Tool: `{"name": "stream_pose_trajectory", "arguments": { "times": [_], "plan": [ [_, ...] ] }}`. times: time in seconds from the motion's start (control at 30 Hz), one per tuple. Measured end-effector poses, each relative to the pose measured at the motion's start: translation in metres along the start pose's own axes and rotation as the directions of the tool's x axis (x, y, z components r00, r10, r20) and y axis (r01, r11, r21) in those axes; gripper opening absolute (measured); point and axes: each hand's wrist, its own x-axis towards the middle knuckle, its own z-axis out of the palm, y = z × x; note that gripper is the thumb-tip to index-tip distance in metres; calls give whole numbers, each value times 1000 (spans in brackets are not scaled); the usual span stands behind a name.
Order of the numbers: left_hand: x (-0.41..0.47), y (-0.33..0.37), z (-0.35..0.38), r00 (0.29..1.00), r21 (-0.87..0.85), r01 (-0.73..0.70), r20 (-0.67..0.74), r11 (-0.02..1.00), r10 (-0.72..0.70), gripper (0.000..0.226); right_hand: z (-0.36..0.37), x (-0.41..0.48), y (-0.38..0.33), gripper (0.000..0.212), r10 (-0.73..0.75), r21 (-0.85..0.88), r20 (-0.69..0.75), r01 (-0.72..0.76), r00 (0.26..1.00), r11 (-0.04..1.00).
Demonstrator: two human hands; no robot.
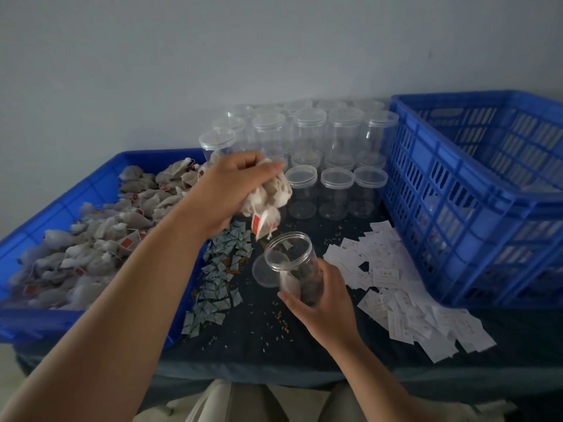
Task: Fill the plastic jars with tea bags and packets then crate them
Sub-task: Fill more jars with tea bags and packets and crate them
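Note:
My left hand (231, 190) grips a bunch of white tea bags (271, 199) with red tags, held just above an open clear plastic jar (294, 263). My right hand (326, 303) holds that jar around its lower part, tilted toward the left hand, with some tea bags inside. The jar's lid (264, 271) lies on the table behind it. A shallow blue tray (61, 208) at the left holds a heap of tea bags (100, 236). Small grey-green packets (219, 275) lie between tray and jar. White paper packets (405, 296) lie spread at the right.
Several empty lidded clear jars (304, 153) stand in rows at the back against the wall. A tall blue slatted crate (475, 190) stands at the right. The table has a dark cloth (274, 339) with loose tea crumbs on it.

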Motion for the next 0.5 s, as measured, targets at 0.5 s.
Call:
{"name": "stream_pose_trajectory", "arguments": {
  "times": [0.5],
  "plan": [
    [-10,-25,18,958,160,227,141,961,-250,31,-1,-1,0,75,10,58,-30,-9,999,998]
  ]
}}
